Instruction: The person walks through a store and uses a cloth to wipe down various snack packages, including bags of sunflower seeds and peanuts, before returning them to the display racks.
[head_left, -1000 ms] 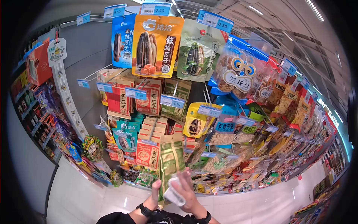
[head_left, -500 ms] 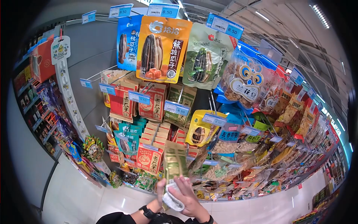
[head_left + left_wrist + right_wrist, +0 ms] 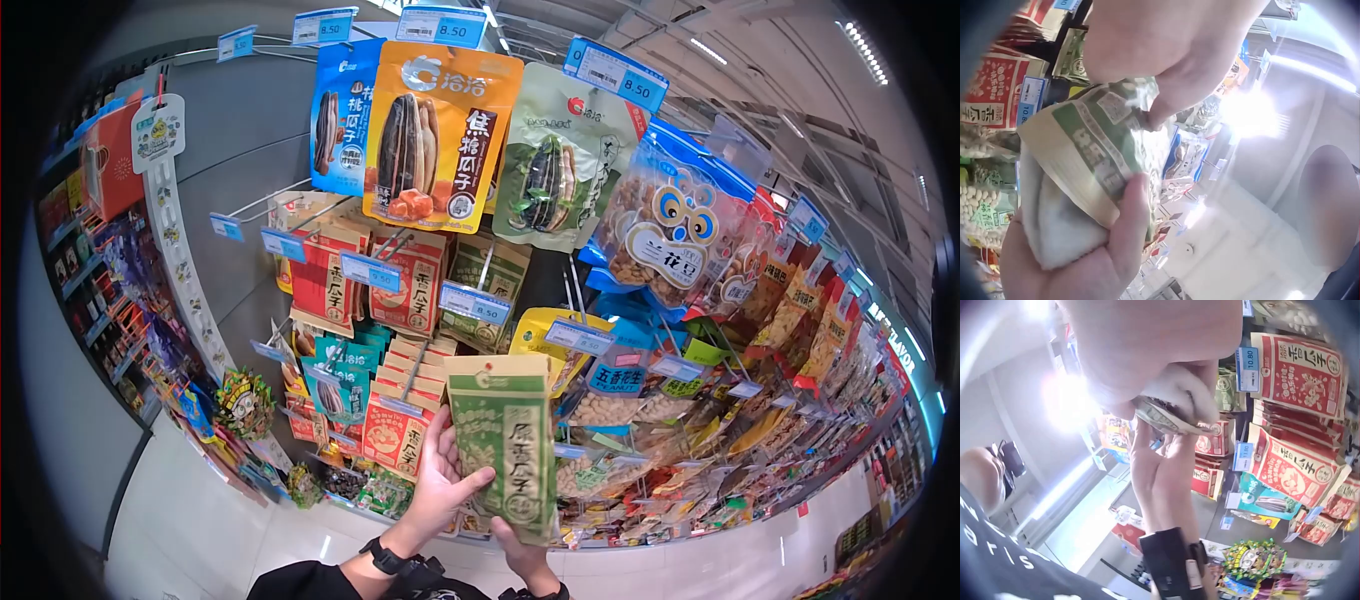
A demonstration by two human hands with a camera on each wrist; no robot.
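A green and tan packet of sunflower seeds stands upright in front of the hanging snack display. My left hand grips its left edge, thumb across the front. My right hand holds the packet's bottom end from below, mostly hidden behind it. In the left wrist view the packet is pinched from above by the left hand and cupped underneath by the right hand. The right wrist view shows the right hand clamped on the packet's bottom edge, with the left forearm and its black watch below.
Pegs carry rows of snack bags: an orange seed packet at the top, red packets in the middle, nut bags to the right. Blue price tags stick out on the hooks. Shelves line the left; pale floor lies below.
The packet was low and folded between both hands; now it is raised and turned face-on. The right hand moved from over it to under its bottom end.
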